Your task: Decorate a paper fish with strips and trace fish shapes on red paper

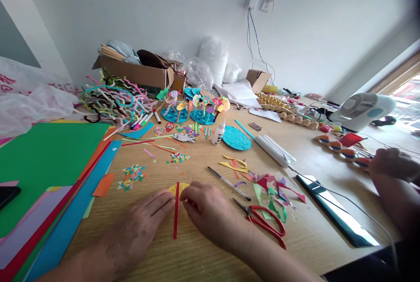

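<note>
A small yellow paper cut-out with a dark dot lies on the table before me, and a narrow red paper strip runs across it towards me. My left hand rests flat, its outstretched fingertips touching the cut-out's left edge. On the other side, my right hand has its fingers bent and closed at the cut-out's right edge, hiding part of it. To the right of my right hand lie orange-handled scissors and a pen.
Coloured paper sheets are stacked at left, beside small paper bits. Farther back are a glue bottle, a blue disc, paper fish decorations and pipe cleaners. Paper scraps, a phone and another person's hand are at right.
</note>
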`<state>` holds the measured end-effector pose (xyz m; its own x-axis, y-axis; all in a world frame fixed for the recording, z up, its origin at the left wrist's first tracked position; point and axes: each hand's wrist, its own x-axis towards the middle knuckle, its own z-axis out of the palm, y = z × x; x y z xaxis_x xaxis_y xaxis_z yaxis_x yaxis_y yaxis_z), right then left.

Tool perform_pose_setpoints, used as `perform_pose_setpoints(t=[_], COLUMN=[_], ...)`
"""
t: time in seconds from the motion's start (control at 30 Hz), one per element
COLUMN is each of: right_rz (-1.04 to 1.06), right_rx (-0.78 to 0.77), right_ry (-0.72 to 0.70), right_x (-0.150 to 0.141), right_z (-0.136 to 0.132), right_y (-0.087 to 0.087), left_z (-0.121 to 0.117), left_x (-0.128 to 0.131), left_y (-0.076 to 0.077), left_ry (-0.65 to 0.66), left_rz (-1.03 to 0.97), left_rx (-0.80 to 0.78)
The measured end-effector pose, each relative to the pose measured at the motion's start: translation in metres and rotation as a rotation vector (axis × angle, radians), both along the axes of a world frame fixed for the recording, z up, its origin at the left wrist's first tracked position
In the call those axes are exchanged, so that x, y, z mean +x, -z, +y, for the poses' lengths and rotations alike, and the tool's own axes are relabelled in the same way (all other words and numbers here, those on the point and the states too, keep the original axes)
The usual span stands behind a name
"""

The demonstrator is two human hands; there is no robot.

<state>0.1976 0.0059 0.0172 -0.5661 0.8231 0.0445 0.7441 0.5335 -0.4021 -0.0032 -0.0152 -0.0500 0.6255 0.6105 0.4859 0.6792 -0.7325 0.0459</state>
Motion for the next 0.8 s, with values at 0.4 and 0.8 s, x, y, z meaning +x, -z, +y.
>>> perform_pose_setpoints(t=[0.4,0.8], right_rz=[-0.045,-0.019], right_rx=[0.295,0.239], right_ry=[-0.314,-0.195], right_x=[0.005,0.008], right_z=[-0.025,-0.015], right_y=[0.036,0.017], left_z=[-0.002,-0.001], left_x=[0.001,0.003], left_y=[0.003,0.002], left_ry=[-0.065,-0.046], left_rz=[-0.006,0.026], left_rx=[-0.056,-0.063])
